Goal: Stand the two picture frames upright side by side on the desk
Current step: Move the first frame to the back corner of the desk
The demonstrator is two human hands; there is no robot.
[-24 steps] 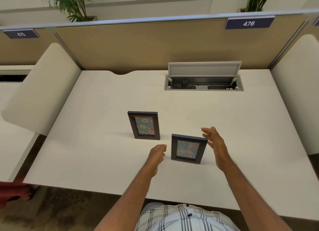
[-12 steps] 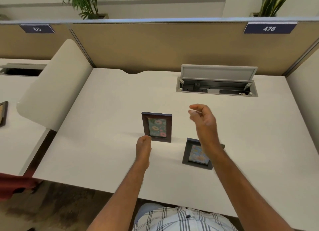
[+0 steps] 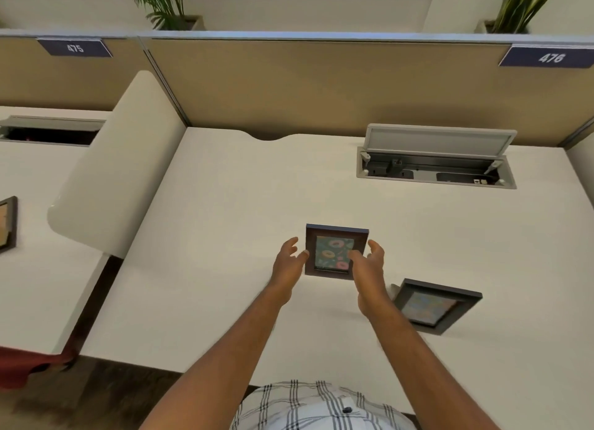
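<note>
A dark picture frame with a floral print [image 3: 334,251] stands upright near the middle of the white desk [image 3: 225,224]. My left hand [image 3: 287,264] is at its left edge, thumb tip touching the frame, fingers spread. My right hand [image 3: 369,267] is at its right edge, thumb in front of the picture and fingers behind, still apart. The second dark frame [image 3: 434,306] lies tipped back, face up, to the right and nearer to me, touched by neither hand.
An open cable box with a raised lid [image 3: 437,159] sits at the back right. A tan partition [image 3: 321,86] closes off the back, and a white side panel [image 3: 106,172] the left. Another frame [image 3: 8,224] lies on the neighbouring desk.
The right-hand frame, upright a second ago, has tipped onto its back. Both hands have moved from it to the floral frame, the right hand coming down from above.
</note>
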